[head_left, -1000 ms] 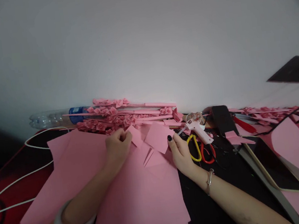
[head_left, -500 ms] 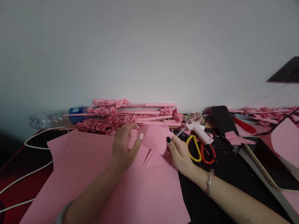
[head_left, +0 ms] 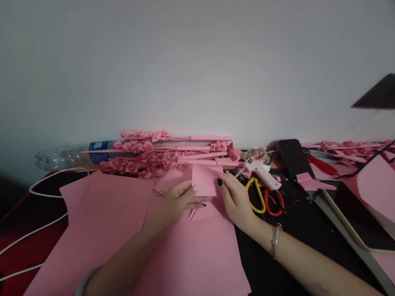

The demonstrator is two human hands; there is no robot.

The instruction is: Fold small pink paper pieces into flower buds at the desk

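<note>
At left, a large pink sheet lies flat on the bench, perhaps set aside to leave room. The left hand grasps the left side of a small pink paper, thumb over it, fingers along its lower edge, probably to steady it. The right hand pinches its right edge, apparently keeping it taut. Just beside, a glue gun rests, seemingly within easy reach.

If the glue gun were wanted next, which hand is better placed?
Probably the right hand: the glue gun lies close beside it, while the left hand is farther off, across the small pink paper. Both hands hold that paper, so the right would likely need to let go first.
</note>
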